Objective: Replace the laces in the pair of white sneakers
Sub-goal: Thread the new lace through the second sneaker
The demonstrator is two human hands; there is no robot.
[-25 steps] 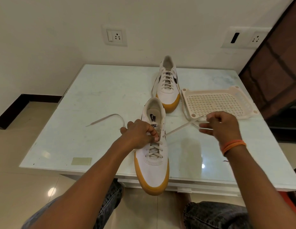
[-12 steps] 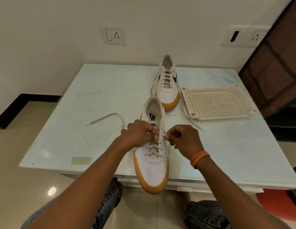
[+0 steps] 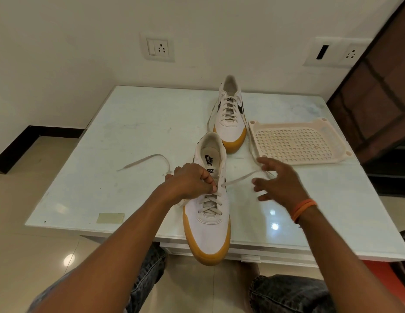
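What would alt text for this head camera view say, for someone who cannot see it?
A person laces the near white sneaker on a pale table: the left hand pinches it at the eyelets, while the open right hand hovers beside the loose lace end. The second sneaker, already laced, stands behind, beside a perforated plastic tray.

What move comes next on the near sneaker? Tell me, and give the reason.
Probably the right hand should take up the loose lace end running out of the near sneaker and thread it through the next eyelet. That hand hangs open over the lace, holding nothing, the upper eyelets look empty, and the left hand pinches the lacing at the tongue, steadying the sneaker.
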